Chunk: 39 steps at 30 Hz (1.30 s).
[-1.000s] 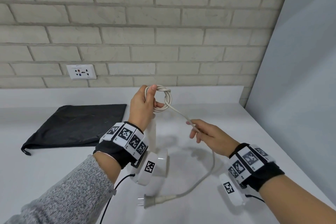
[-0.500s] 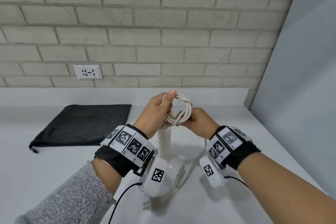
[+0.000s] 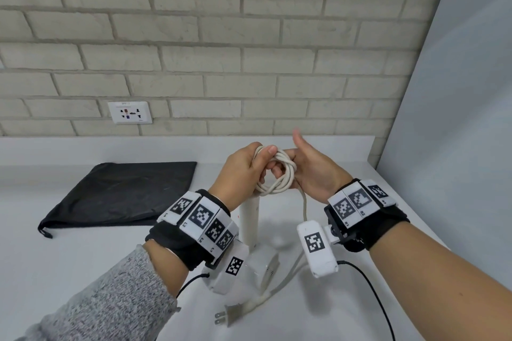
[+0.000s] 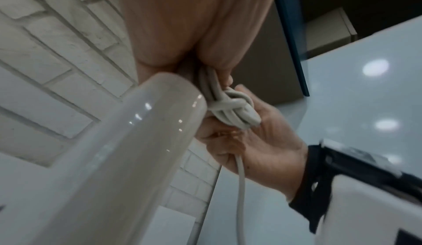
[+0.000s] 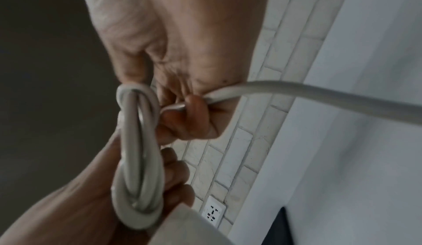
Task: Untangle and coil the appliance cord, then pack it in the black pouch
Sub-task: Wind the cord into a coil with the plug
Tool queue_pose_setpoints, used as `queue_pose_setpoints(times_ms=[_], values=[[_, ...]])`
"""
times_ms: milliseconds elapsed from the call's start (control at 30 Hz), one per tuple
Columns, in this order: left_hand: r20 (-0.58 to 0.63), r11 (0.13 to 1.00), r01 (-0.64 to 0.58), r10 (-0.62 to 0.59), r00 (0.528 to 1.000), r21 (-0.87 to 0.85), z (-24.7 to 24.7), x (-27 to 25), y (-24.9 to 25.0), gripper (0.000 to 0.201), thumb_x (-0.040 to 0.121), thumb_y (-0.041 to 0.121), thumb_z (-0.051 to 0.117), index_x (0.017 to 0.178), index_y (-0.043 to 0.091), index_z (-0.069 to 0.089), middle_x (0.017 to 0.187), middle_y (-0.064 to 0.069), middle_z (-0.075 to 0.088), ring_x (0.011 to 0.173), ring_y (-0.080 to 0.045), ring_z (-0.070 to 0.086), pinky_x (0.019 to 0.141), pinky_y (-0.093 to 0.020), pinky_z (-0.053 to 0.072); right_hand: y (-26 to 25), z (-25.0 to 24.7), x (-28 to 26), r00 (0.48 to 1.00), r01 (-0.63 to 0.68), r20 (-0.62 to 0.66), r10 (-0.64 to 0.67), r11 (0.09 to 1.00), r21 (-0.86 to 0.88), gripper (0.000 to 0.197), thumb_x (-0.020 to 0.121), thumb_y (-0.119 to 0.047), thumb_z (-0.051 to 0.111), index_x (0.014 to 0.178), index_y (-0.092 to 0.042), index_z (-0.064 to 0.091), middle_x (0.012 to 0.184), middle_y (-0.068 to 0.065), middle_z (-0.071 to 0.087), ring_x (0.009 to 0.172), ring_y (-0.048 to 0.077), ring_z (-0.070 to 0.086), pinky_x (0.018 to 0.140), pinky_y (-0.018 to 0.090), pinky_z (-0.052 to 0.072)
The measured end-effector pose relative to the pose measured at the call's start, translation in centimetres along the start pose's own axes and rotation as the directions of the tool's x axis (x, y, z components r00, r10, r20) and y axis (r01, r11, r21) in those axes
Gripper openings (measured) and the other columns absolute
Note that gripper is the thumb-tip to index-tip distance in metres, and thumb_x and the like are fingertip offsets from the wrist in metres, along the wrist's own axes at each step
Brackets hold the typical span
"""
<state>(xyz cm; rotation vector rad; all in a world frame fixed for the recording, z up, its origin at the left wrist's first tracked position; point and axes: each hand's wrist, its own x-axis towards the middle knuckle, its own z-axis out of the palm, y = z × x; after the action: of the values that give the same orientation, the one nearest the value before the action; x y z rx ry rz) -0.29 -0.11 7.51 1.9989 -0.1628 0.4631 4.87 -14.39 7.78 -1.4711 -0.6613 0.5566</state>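
Head view, both hands, left (image 3: 241, 169), right (image 3: 313, 174), pinching cord coil (image 3: 277, 174), pouch (image 3: 122, 191) left.

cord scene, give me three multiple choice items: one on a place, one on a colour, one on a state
1. Where does the pouch lie?
A. left of the hands
B. right of the hands
C. under the plug

2. What colour is the cord?
A. black
B. off-white
C. red

3. How does the plug stand?
A. in the wall socket
B. inside the pouch
C. loose on the counter

Answers: 1 A, it lies flat on the counter, left of the left hand. 2 B, the coil between that and the right hand is off-white. 3 C, its prongs are bare and the socket is empty.
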Motion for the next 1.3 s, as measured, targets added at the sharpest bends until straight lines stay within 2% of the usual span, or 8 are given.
queue_pose_setpoints(times_ms=[133,233,433,667,833,1000,1133,1300], values=[[-0.035,0.999,-0.011,0.010,0.999,-0.042,0.2,0.2,-0.2,0.035,0.091,0.038,0.048,0.071,0.009,0.053,0.053,0.001,0.052,0.041,-0.002,0.046,0.046,-0.015,0.041,0.6,0.0,-0.4,0.997,0.072,-0.010,-0.073,0.994,-0.080,0.007,0.076,-0.018,0.060,0.080,-0.013,0.064,0.064,-0.003,0.059,0.062,0.010,0.050,0.058,0.021,0.035],[-0.060,0.997,0.038,-0.042,0.997,-0.067,0.3,0.3,-0.3,0.042,0.086,0.042,0.054,0.067,0.004,0.057,0.051,-0.002,0.052,0.043,-0.009,0.047,0.046,-0.018,0.042,1.1,-0.5,-0.6,0.983,0.131,-0.098,-0.158,0.963,-0.236,0.019,0.077,-0.006,0.067,0.094,-0.010,0.062,0.089,0.006,0.058,0.084,0.014,0.053,0.075,0.024,0.042],[-0.024,0.993,0.087,-0.089,0.996,-0.083,1.0,0.3,0.4,0.049,0.093,0.046,0.037,0.055,0.016,0.045,0.051,0.000,0.048,0.041,-0.006,0.043,0.044,-0.015,0.037,0.8,0.9,-0.8,0.684,0.294,-0.008,-0.729,0.285,-0.913,0.010,0.075,-0.003,0.065,0.082,-0.006,0.058,0.081,0.003,0.048,0.068,0.003,0.046,0.063,0.017,0.041],[0.273,0.980,0.102,-0.053,0.960,-0.171,-0.1,-0.1,0.2,0.021,0.089,0.024,0.054,0.071,0.015,0.050,0.063,0.003,0.050,0.057,-0.004,0.048,0.059,-0.015,0.041,-0.2,1.4,-0.9,0.770,0.183,0.082,-0.633,0.096,-0.978,0.015,0.071,-0.011,0.042,0.067,-0.002,0.053,0.069,0.013,0.053,0.053,0.020,0.044,0.047,0.023,0.033],[0.358,0.995,0.074,-0.048,0.933,-0.061,-0.7,-0.5,-0.8,0.028,0.065,0.013,0.056,0.093,0.011,0.052,0.078,-0.002,0.052,0.073,-0.013,0.049,0.070,-0.027,0.042,-2.5,1.8,-1.3,0.951,0.086,0.050,-0.305,0.104,-0.991,0.012,0.083,-0.007,0.046,0.078,-0.001,0.055,0.083,0.011,0.043,0.067,0.024,0.042,0.063,0.033,0.034],[0.209,0.982,-0.118,0.086,0.974,0.145,0.1,-0.8,-0.6,0.016,0.078,-0.001,0.050,0.083,0.013,0.046,0.067,0.004,0.048,0.060,-0.010,0.045,0.058,-0.016,0.039,-4.4,2.4,-2.5,0.969,0.078,0.004,-0.246,0.293,-0.953,0.022,0.078,-0.010,0.055,0.060,0.000,0.048,0.066,0.002,0.040,0.064,0.016,0.036,0.064,0.031,0.031],[-0.010,0.960,-0.205,0.211,0.977,0.189,1.6,-1.1,-0.9,0.024,0.073,-0.011,0.044,0.077,0.012,0.040,0.060,0.009,0.043,0.053,-0.002,0.042,0.050,-0.011,0.034,-4.3,4.3,-3.5,0.959,-0.032,-0.035,-0.280,0.015,-0.999,0.034,0.077,-0.018,0.052,0.049,-0.015,0.034,0.060,-0.005,0.036,0.078,0.014,0.030,0.074,0.033,0.028],[-0.047,0.931,-0.183,0.208,0.977,0.316,2.1,-0.5,-1.2,0.023,0.071,-0.008,0.044,0.078,0.011,0.033,0.067,0.001,0.040,0.060,-0.019,0.034,0.051,-0.024,0.028,-4.2,3.8,-4.6,0.968,-0.030,-0.179,-0.174,0.632,-0.774,0.023,0.075,-0.006,0.056,0.055,0.000,0.047,0.054,0.008,0.045,0.052,0.011,0.038,0.053,0.022,0.032]])
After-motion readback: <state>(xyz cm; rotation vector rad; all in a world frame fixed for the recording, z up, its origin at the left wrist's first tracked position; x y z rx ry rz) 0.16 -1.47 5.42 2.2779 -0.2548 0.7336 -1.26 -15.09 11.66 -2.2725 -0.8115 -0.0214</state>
